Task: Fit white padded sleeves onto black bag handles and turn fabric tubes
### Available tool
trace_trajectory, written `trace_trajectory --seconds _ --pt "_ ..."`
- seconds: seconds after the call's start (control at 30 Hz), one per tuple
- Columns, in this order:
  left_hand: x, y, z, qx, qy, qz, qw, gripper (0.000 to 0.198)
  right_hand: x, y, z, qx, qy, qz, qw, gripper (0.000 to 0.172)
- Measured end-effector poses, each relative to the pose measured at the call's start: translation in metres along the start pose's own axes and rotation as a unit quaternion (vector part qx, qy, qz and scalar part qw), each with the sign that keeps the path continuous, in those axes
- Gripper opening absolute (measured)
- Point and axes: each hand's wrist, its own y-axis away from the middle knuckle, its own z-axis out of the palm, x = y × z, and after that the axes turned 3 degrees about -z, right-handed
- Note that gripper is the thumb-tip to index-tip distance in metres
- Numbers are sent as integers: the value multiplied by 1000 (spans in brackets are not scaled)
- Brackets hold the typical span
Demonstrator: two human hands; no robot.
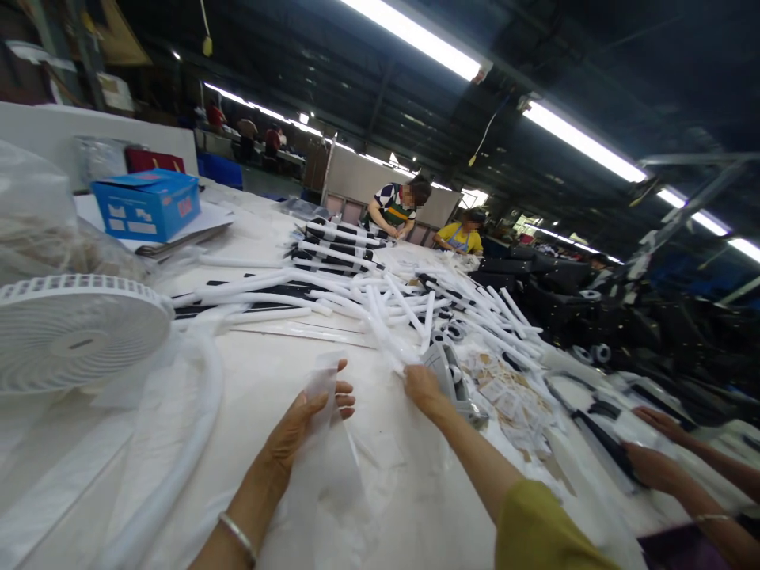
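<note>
My left hand [314, 408], with a bangle on the wrist, pinches a thin translucent plastic sheet [326, 467] between thumb and fingers; the sheet hangs down over the table. My right hand [424, 388] is closed at the near end of a white plastic-wrapped tube [383, 336], its fingertips partly hidden. Just beyond that hand sits a grey tape dispenser [448, 376]. Many white tubes [273, 289] and dark strips lie in a loose pile across the table ahead of both hands.
A white fan [83, 332] and blue box [148, 206] stand at left. Small paper tags [504, 392] lie scattered at right. A co-worker's hands [653, 459] handle a dark piece at far right. Two people [395, 210] work across the white table [261, 388].
</note>
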Motion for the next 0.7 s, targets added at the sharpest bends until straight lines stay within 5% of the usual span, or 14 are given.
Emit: trace_trajectory --seconds 0.23,0.5,0.7 --pt "2 0 3 34 0 -6 999 58 19 -13 -15 -39 -42 4 998 25" --pt "-1 -5 -2 42 -6 -15 999 59 17 13 -29 -65 -135 -35 988 29" --pt "-1 -4 0 50 -4 -15 999 53 34 42 -45 -62 -54 18 996 24"
